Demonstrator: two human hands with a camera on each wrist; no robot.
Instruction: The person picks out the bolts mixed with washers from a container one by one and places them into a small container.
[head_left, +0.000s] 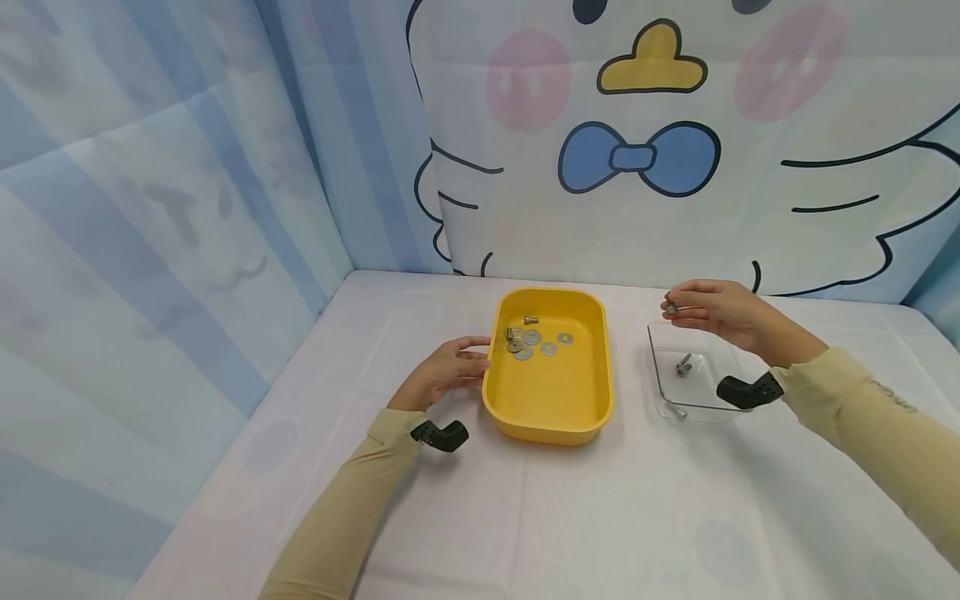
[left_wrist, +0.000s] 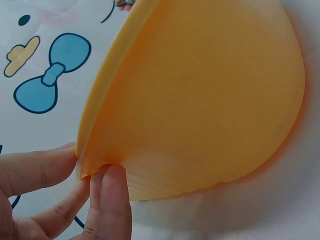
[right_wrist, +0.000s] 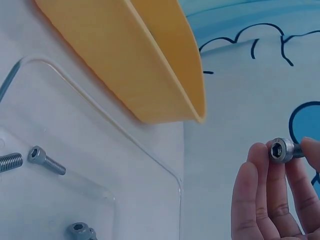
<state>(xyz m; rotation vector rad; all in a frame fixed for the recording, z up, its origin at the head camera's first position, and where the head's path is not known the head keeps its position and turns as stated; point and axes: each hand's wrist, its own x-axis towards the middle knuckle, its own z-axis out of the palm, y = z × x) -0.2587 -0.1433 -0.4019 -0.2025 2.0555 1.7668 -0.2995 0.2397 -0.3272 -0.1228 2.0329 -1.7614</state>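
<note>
My left hand grips the left rim of a yellow tray, with its fingertips against the wall under the lip in the left wrist view. Several flat washers and at least one bolt lie toward the back left inside it. My right hand pinches a silver socket-head bolt between thumb and fingers, raised above the back of a clear plastic box. More socket-head bolts lie in that box. The forearm and wrist mount cover part of its right side.
The clear box stands to the right of the yellow tray on a white-covered table. Behind them hangs a curtain with a cartoon print, and another blue striped one is on the left. A black mount sits on the right wrist.
</note>
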